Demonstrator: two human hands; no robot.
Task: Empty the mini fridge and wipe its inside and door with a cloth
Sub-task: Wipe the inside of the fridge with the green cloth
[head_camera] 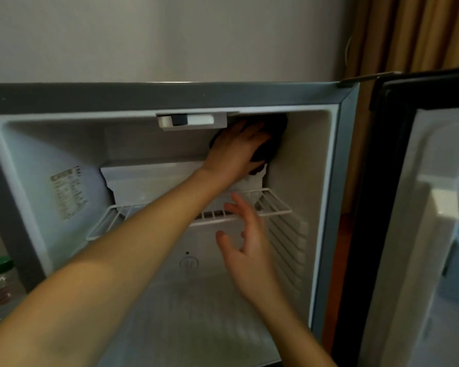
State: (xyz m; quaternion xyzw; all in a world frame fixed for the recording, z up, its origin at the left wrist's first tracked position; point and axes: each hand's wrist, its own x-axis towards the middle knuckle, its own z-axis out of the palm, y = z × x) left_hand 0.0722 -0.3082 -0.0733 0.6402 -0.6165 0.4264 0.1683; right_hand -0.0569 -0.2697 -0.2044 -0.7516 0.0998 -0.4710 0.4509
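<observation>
Fingers on the left hand (236,147) were spread pretty flat over a dark cloth (273,144), pressing it into the top right corner inside the fridge (300,176), just under the control box (192,121) on the ceiling. The cloth bunched out past the fingertips against the right wall. The right hand (247,247) hung lower down in front of the wire shelf (274,205), fingers apart and loose, holding nothing; couldn't tell if it touched the shelf. The door (435,207) stood wide open on the right. Nothing was on the shelf or the floor below it. A bottle (0,276) with a green cap stood outside at the lower left.
</observation>
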